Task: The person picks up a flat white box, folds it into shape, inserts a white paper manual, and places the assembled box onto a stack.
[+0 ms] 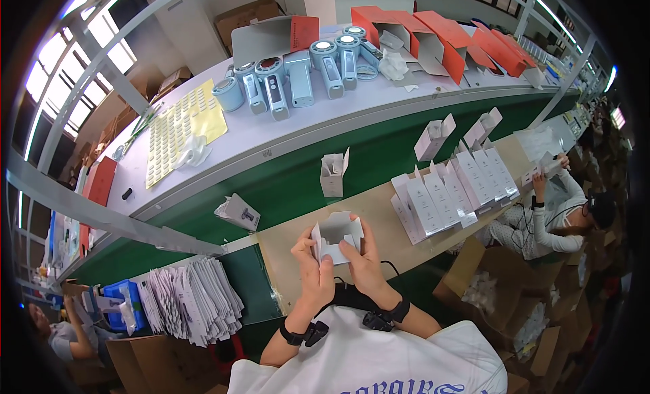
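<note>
Left grip (pixel 313 271): half-curled, I clasp an open white carton (pixel 342 230).
Right grip (pixel 365 268): closed around its other side.
Table (pixel 387 239): white boxes (pixel 440 199) stand rowed to my right.

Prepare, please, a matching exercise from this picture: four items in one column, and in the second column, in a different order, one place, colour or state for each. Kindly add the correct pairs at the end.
Column 1
1. Left hand and right hand
2. Sticker sheet
3. Handled devices
4. Pile of flattened cartons

Column 2
A. Light blue
B. At the lower left of the view, beside a blue bin
C. Holding an open white box
D. Yellow

Right pairs: 1-C, 2-D, 3-A, 4-B
</note>
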